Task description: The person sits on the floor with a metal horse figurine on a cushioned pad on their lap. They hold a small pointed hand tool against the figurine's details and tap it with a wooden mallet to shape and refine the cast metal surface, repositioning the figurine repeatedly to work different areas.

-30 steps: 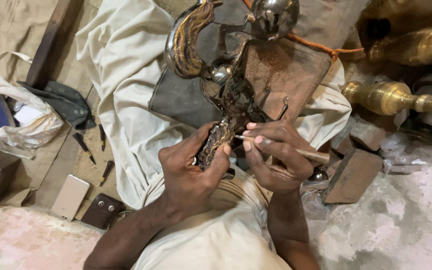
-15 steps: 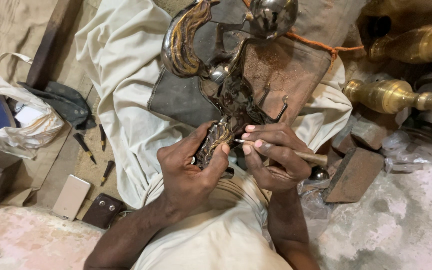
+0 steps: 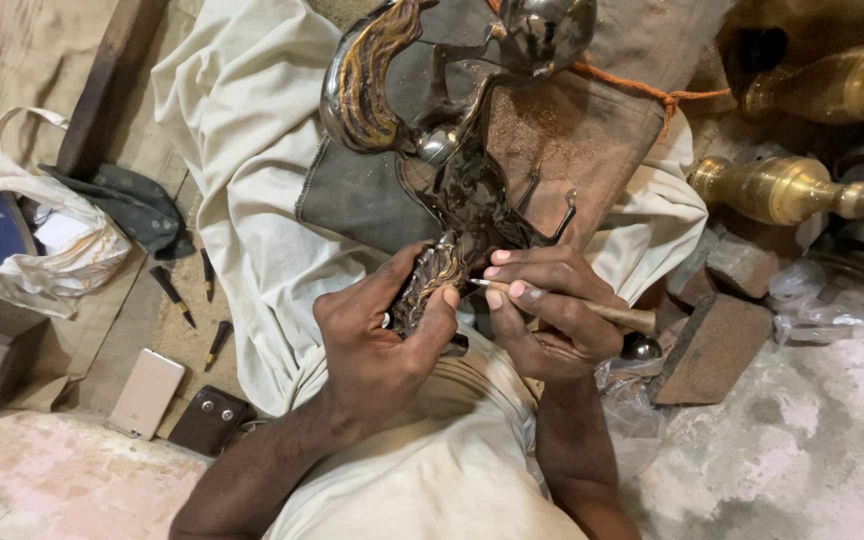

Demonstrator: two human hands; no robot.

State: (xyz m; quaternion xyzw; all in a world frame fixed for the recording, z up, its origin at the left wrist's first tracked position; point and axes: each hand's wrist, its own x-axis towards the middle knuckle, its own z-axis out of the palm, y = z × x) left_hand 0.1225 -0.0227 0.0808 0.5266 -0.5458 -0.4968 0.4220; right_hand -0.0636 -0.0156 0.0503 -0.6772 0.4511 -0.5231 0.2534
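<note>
Dark, glossy metal with brass-gold streaks forms the winged figurine [image 3: 452, 180], lying across the person's lap on a brown cloth [image 3: 562, 140]. Left hand [image 3: 377, 345] is wrapped tight round its lower end; right hand [image 3: 552, 315] is closed on a thin tool [image 3: 572, 305] whose tip touches it. Brass fittings [image 3: 792, 190] lie right, a phone [image 3: 147, 392] and wallet [image 3: 210, 420] left.

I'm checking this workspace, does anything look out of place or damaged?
Nothing looks damaged. The left hand grips the metal figurine and the right hand holds a thin tool. Small pointed tools lie scattered loose beside a phone on the floor.
</note>
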